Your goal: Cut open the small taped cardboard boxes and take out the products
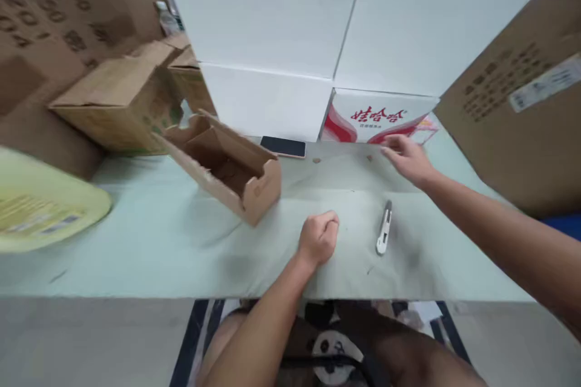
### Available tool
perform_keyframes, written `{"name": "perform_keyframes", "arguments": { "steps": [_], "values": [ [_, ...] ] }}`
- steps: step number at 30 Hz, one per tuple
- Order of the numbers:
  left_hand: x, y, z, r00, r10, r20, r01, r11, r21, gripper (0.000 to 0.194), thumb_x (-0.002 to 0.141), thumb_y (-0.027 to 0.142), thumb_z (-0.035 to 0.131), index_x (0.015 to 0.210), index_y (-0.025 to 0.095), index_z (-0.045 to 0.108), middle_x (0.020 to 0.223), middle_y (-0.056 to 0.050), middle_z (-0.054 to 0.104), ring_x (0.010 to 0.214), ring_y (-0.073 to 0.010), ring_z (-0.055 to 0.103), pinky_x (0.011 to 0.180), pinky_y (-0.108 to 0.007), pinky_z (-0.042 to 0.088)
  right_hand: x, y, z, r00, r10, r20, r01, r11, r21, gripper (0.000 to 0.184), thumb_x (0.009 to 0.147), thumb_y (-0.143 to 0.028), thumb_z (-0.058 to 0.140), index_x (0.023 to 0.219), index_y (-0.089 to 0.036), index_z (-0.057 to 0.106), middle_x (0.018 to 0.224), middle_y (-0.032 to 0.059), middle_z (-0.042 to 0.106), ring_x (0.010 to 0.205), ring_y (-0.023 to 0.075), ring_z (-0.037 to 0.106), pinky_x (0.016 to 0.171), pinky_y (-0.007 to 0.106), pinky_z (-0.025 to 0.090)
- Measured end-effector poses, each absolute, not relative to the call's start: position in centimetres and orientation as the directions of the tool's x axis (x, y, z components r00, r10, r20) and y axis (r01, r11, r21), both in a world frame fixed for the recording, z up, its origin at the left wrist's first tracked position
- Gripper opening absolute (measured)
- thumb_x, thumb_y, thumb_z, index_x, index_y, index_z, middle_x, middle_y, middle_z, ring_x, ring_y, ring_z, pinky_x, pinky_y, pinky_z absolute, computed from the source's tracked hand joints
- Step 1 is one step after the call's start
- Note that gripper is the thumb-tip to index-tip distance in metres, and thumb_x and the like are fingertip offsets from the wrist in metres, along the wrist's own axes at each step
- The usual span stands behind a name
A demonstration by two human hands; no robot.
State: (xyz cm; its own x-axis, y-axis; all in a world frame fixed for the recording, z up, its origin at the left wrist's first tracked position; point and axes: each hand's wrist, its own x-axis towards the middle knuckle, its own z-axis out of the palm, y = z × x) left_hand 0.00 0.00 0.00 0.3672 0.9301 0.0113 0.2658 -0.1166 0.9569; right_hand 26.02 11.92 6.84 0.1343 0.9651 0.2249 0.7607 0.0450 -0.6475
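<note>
My left hand (319,237) rests on the pale green table (149,242) as a loose fist, and nothing shows in it. My right hand (407,157) reaches forward with its fingers stretched out flat on the table, close to the white carton with red print (379,116). A white utility knife (384,228) lies on the table between my two hands, touched by neither. A small open brown cardboard box (227,166) sits tilted to the left of my left hand.
A dark phone (283,146) lies at the foot of the large white cartons (272,30). Brown cardboard boxes stand at the left (115,100) and the right (521,97). A yellow-green object (40,205) sits at the left edge. My knees show below the table's front edge.
</note>
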Motion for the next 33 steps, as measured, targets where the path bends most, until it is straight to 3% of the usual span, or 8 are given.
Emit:
{"name": "perform_keyframes", "arguments": {
  "steps": [3, 6, 9, 14, 19, 23, 28, 33],
  "values": [
    [-0.9, -1.1, 0.9, 0.394, 0.918, 0.038, 0.23, -0.139, 0.963, 0.022, 0.084, 0.028, 0.034, 0.063, 0.023, 0.039, 0.057, 0.002, 0.039, 0.061, -0.0156, 0.04, 0.062, -0.03, 0.026, 17.4, 8.2, 10.6, -0.382, 0.872, 0.306, 0.698, 0.489, -0.523, 0.039, 0.087, -0.038, 0.062, 0.123, -0.023, 0.061, 0.127, 0.0123, 0.067, 0.113, 0.0273, 0.068, 0.089, 0.045, 0.064],
    [-1.8, -2.0, 1.5, 0.403, 0.913, 0.06, 0.264, -0.179, 0.948, 0.03, 0.089, 0.029, 0.034, 0.06, 0.022, 0.034, 0.056, 0.002, 0.037, 0.06, -0.0158, 0.036, 0.061, -0.032, 0.022, 9.1, 5.9, 13.3, -0.691, 0.685, 0.231, 0.603, 0.723, -0.337, 0.055, 0.087, -0.031, 0.065, 0.14, -0.027, 0.053, 0.147, 0.0102, 0.057, 0.124, 0.0262, 0.063, 0.085, 0.039, 0.063],
    [-2.7, -2.6, 1.9, 0.408, 0.91, 0.076, 0.325, -0.222, 0.919, 0.036, 0.094, 0.029, 0.034, 0.059, 0.022, 0.029, 0.055, 0.002, 0.035, 0.058, -0.0163, 0.03, 0.06, -0.034, 0.019, 2.3, 5.5, 14.7, -0.743, 0.67, 0.002, 0.667, 0.74, -0.093, 0.056, 0.084, -0.026, 0.07, 0.138, -0.026, 0.055, 0.14, 0.0112, 0.062, 0.126, 0.0295, 0.06, 0.081, 0.037, 0.059],
    [-4.4, -2.8, 2.9, 0.418, 0.907, 0.046, 0.391, -0.225, 0.893, 0.038, 0.097, 0.029, 0.033, 0.06, 0.022, 0.034, 0.059, -0.001, 0.047, 0.062, -0.0171, 0.043, 0.059, -0.033, 0.022, -1.7, 6.1, 14.8, -0.651, 0.738, -0.177, 0.731, 0.672, 0.117, 0.012, 0.088, -0.031, 0.071, 0.094, -0.021, 0.066, 0.093, 0.0091, 0.072, 0.097, 0.0267, 0.067, 0.072, 0.032, 0.048],
    [-5.1, -2.9, 3.2, 0.581, 0.803, -0.128, 0.575, -0.295, 0.763, 0.04, 0.099, 0.036, 0.031, 0.082, 0.022, 0.065, 0.093, -0.007, 0.074, 0.086, -0.0231, 0.066, 0.061, -0.031, 0.034, 3.8, 4.7, 14.9, -0.587, 0.793, 0.164, 0.798, 0.601, -0.052, 0.013, 0.085, -0.031, 0.072, 0.083, -0.022, 0.062, 0.089, 0.0076, 0.074, 0.091, 0.0249, 0.069, 0.077, 0.034, 0.052],
    [-4.0, -4.1, 2.2, 0.697, 0.685, -0.213, 0.586, -0.373, 0.719, 0.018, 0.084, 0.032, 0.059, 0.086, 0.021, 0.073, 0.099, -0.011, 0.078, 0.09, -0.0284, 0.071, 0.069, -0.032, 0.045, 12.3, 1.7, 14.0, -0.202, 0.827, 0.524, 0.853, 0.411, -0.32, 0.026, 0.079, -0.047, 0.076, 0.08, -0.023, 0.064, 0.087, 0.0062, 0.076, 0.083, 0.0243, 0.073, 0.079, 0.04, 0.058],
    [-2.6, -4.7, 1.3, 0.721, 0.656, -0.22, 0.589, -0.415, 0.693, 0.023, 0.086, 0.028, 0.054, 0.094, 0.022, 0.075, 0.108, -0.013, 0.078, 0.097, -0.029, 0.072, 0.078, -0.035, 0.049, 23.3, -4.1, 11.1, 0.338, 0.707, 0.622, 0.83, 0.087, -0.55, 0.038, 0.062, -0.057, 0.081, 0.072, -0.027, 0.06, 0.088, 0.0116, 0.078, 0.088, 0.0323, 0.077, 0.086, 0.05, 0.061],
    [-1.8, -3.7, 1.4, 0.695, 0.691, -0.199, 0.607, -0.416, 0.677, 0.025, 0.087, 0.029, 0.05, 0.092, 0.022, 0.074, 0.101, -0.012, 0.077, 0.09, -0.026, 0.07, 0.07, -0.032, 0.043, 31.2, -8.0, 10.2, 0.627, 0.523, 0.576, 0.772, -0.323, -0.547, 0.023, 0.06, -0.042, 0.073, 0.07, -0.03, 0.057, 0.094, 0.0154, 0.078, 0.097, 0.0383, 0.075, 0.09, 0.052, 0.058]
  ]
}}
